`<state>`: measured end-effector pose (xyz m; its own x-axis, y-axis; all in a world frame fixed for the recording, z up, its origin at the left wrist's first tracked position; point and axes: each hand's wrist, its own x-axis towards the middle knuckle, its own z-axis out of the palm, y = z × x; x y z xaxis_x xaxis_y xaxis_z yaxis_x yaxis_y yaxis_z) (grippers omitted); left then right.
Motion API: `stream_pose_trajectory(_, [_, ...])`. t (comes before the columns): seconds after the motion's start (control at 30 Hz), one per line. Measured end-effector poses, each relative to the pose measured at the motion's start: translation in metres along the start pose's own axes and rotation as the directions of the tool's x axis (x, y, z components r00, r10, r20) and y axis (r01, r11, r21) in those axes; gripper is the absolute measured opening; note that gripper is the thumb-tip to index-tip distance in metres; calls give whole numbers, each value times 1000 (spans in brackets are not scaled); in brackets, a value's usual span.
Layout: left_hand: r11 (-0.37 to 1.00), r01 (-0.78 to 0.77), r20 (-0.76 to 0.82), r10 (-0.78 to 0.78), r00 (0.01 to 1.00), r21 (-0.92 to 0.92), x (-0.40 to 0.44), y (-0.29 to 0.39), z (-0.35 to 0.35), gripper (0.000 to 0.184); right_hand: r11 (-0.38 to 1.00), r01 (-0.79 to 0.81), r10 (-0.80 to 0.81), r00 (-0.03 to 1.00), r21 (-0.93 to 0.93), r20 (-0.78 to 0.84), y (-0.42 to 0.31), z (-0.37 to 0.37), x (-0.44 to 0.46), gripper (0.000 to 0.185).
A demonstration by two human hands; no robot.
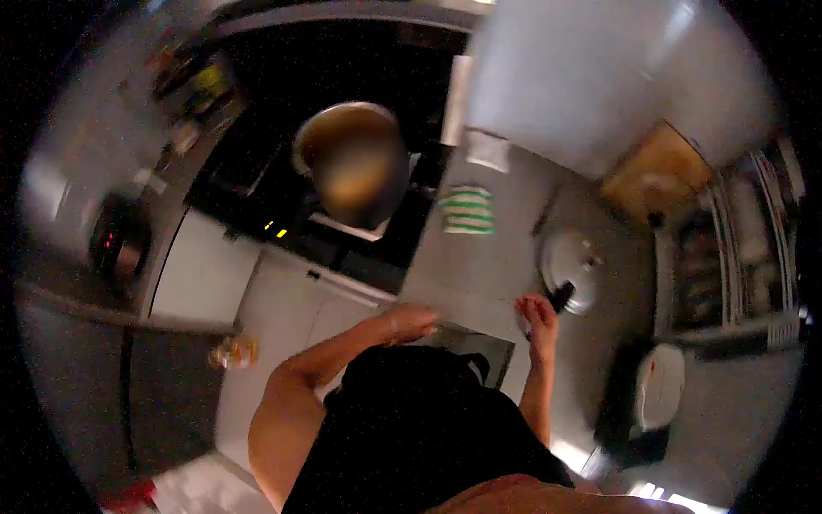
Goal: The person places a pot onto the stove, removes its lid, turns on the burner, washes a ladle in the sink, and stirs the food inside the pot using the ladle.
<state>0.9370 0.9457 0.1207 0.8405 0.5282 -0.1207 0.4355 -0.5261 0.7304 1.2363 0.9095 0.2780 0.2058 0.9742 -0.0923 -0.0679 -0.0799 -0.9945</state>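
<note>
My left hand [413, 323] is at the front edge of the grey counter [488, 274], its fingers curled in; what they hold, if anything, is hidden. Fingers bent together, my right hand [538, 315] is just left of the black handle [562, 296] of a round metal lid [575, 257]. A gap between this hand and the handle is hard to make out. Below and between both hands is a dark grey rectangular panel [488, 347], partly covered by my black clothing. A metal pot [347, 116] with brownish contents stands on the black stove [282, 86]; its near part is blurred.
A green-and-white striped cloth [468, 210] and a small white item [488, 151] lie on the counter. To the right are a wooden board [659, 171] and a rack [728, 257] of dishes. A white-topped container [662, 385] stands lower right. Lit yellow marks [276, 230] show on the stove.
</note>
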Motion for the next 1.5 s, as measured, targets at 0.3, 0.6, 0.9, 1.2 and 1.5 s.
stream_pose_trajectory(0.3, [956, 261, -177, -237, 955, 131, -42, 30, -28, 30, 997, 12, 8, 965, -76, 262, 13, 55, 31, 17])
stream_pose_trajectory(0.6, [864, 484, -183, -503, 845, -141, -107, 69, -89, 32, 974, -5, 99, 908, -226, 407, -13, 134, 33, 16])
stream_pose_trajectory(0.9, [888, 433, -138, -453, 881, -156, -125, 32, -111, 28, 975, -25, 99, 938, -222, 331, -6, 150, 28, 16])
stream_pose_trajectory(1.2, [955, 261, -13, -265, 964, -140, -112, 3, -129, 30, 968, -113, 143, 982, -226, 119, 0, 154, -4, 16])
stream_pose_trajectory(1.5, [979, 161, 82, -152, 985, -126, -103, -6, -155, 31, 972, -141, 137, 990, -188, -36, 6, 168, -26, 15])
